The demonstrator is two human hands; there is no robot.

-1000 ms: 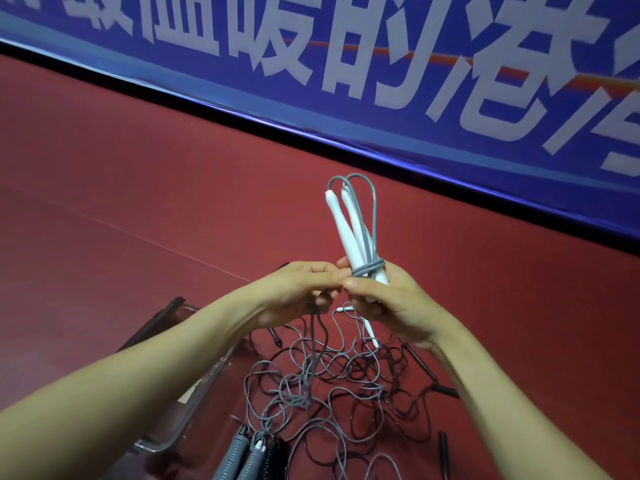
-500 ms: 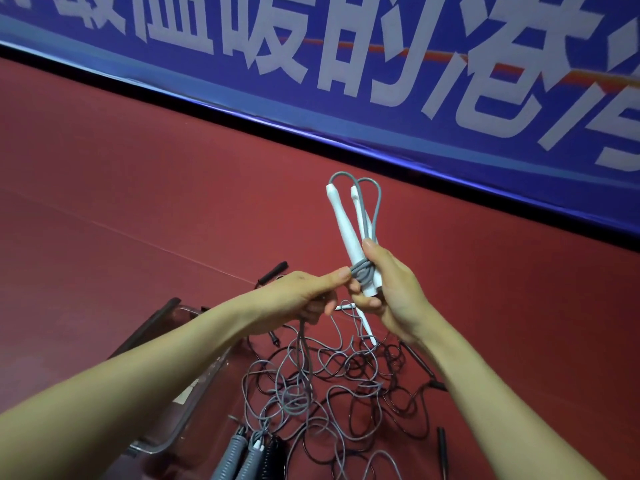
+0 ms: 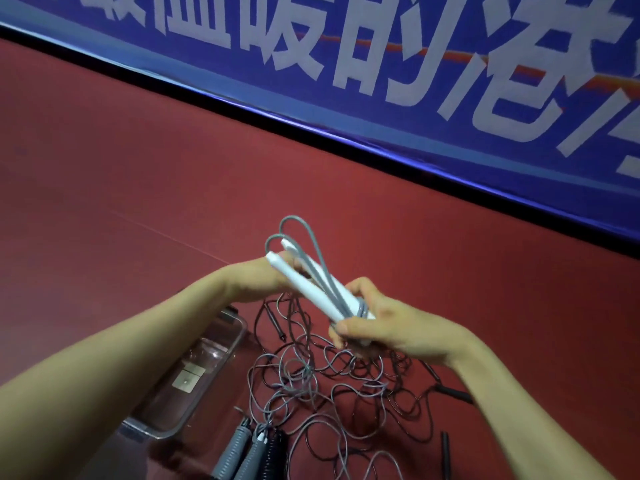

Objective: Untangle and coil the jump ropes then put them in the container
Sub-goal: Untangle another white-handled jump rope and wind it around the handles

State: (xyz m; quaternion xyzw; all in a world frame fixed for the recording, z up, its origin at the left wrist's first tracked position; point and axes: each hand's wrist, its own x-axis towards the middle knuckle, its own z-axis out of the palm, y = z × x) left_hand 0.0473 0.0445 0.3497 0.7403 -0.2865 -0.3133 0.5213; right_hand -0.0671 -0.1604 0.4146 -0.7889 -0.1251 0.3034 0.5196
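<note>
The jump rope with two white plastic handles and a grey cord (image 3: 304,288) is up in the air, tilted, its cord wound round the lower ends, where the right hand (image 3: 391,332) grips it. A messy tangle of thin grey and black cords (image 3: 304,372) lies on the red floor (image 3: 138,168). The clear plastic container (image 3: 214,344) sits just left of it.

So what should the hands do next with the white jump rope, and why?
Probably lower the white jump rope into the clear container. Its grey cord looks wound round it where the right hand grips, the left hand is at its top end, and the container sits open just below. The tangle on the floor comes after.
</note>
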